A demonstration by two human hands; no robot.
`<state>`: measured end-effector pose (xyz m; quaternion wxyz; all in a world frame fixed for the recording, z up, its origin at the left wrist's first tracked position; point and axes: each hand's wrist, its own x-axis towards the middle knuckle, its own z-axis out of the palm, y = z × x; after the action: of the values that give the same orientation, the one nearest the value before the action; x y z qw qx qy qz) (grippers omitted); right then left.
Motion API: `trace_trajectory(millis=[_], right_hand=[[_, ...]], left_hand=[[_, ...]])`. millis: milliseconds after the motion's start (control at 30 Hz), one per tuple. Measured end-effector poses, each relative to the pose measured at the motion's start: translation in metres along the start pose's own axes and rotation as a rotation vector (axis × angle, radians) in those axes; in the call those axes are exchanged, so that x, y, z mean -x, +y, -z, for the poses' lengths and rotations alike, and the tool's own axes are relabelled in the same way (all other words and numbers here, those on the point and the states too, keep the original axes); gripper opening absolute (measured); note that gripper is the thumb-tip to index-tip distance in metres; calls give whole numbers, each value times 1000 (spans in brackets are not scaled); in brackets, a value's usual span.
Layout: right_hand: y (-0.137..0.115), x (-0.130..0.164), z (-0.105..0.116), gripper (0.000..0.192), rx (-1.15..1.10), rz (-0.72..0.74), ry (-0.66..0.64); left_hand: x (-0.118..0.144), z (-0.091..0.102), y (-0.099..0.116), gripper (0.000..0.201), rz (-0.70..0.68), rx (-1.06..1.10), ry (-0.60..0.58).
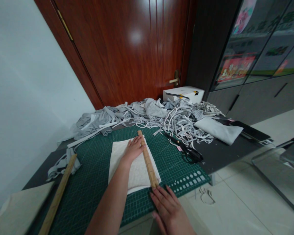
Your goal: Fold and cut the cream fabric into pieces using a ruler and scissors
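A white piece of folded cloth (138,173) lies on the green cutting mat (93,176). Along its right edge runs a wooden ruler (149,163), lengthwise away from me. My left hand (134,149) rests flat across the cloth, its fingertips on the far part of the ruler. At the near end of the ruler, my right hand (167,205) has its fingers stretched out, the fingertips touching the ruler's end and the cloth's near corner. Neither hand is wrapped around anything. Black-handled scissors (186,149) lie on the mat's right side.
Grey and white fabric scraps (152,109) are heaped along the back. A second wooden ruler (60,192) and a beige cloth stack (21,209) lie at left. At right are a folded grey cloth (219,129) and a dark flat device (251,130). Behind stands a white box (182,93).
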<state>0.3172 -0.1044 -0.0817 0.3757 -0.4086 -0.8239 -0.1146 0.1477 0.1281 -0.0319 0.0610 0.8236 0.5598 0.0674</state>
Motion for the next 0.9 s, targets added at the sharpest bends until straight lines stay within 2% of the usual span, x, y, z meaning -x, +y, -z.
trace_trajectory(millis=[200, 500, 767, 900], right_hand=[[4, -3, -7, 30, 17, 42, 91], [8, -7, -10, 25, 64, 83, 155], [16, -13, -1, 24, 8, 104, 63], [17, -16, -1, 21, 26, 122, 66]], left_hand=[[1, 0, -2, 52, 2, -9, 26], [3, -2, -3, 52, 22, -31, 34], [7, 0, 1, 51, 48, -61, 27], [11, 1, 5, 50, 66, -69, 22]])
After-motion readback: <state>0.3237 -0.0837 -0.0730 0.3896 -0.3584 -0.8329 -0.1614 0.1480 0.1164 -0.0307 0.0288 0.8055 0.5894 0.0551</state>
